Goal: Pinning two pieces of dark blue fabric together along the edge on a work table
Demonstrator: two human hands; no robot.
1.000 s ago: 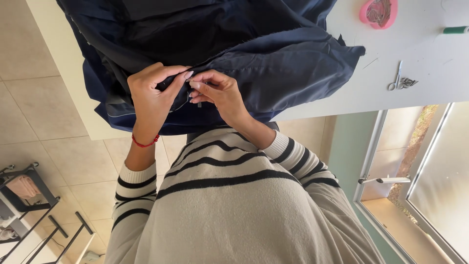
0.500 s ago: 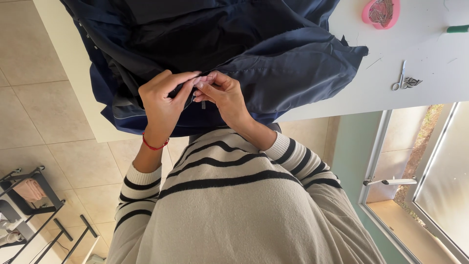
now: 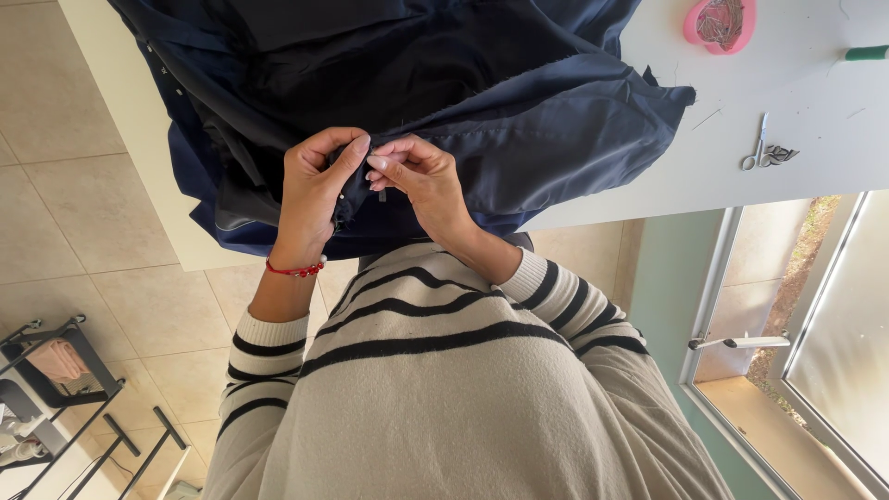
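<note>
Both hands pinched on the same spot of the navy garment (image 3: 519,139), fingertips meeting at the fabric's near edge. Left hand (image 3: 313,190) fingers curled tight, thumb and forefinger closed on a fold of the cloth; red bead bracelet (image 3: 294,269) on that wrist. Right hand (image 3: 419,176) also closed, thumb and fingertips pressed onto the fabric just beside the left thumb; a small dark bit sits between the two hands, too small to tell what it is. Can't tell whether either hand holds a needle or pin. Garment is spread across the white table (image 3: 815,111), heaped and creased, with its lower edge hanging over the table's near side toward the person's body; a paler frayed seam line runs along the cloth to the right of the hands. Forearms come out of a cream sweater with black stripes (image 3: 435,389), which fills the lower middle of the view. Further out on the table, well apart from the hands: small silver scissors (image 3: 757,148) lying flat, a pink dish of pins (image 3: 720,20) near the far edge, and a green cylindrical item (image 3: 866,53) cut off at the frame edge. Beige tiled floor (image 3: 83,222) on the left with a black metal rack (image 3: 65,370) in the lower corner; window frame with a handle (image 3: 741,342) on the right.
</note>
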